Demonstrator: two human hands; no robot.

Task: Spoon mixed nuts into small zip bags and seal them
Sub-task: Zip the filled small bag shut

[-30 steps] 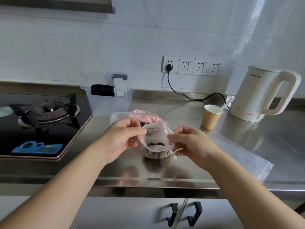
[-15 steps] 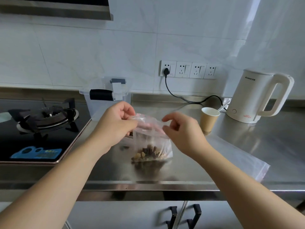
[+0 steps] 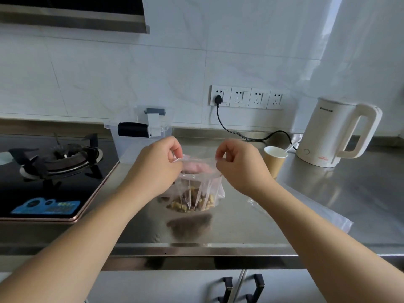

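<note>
The zip bag stands upright near the front edge of the counter, mixed nuts settled in its bottom. The left hand pinches the left end of the bag's top strip, the right hand pinches the right end, and the mouth is stretched taut between them. To seal well, I'd say line the two strips up evenly, then press along from one end to the other, squeezing air out first. Behind the bag sits a clear plastic box; a paper cup and kettle stand towards the counter's back right.
</note>
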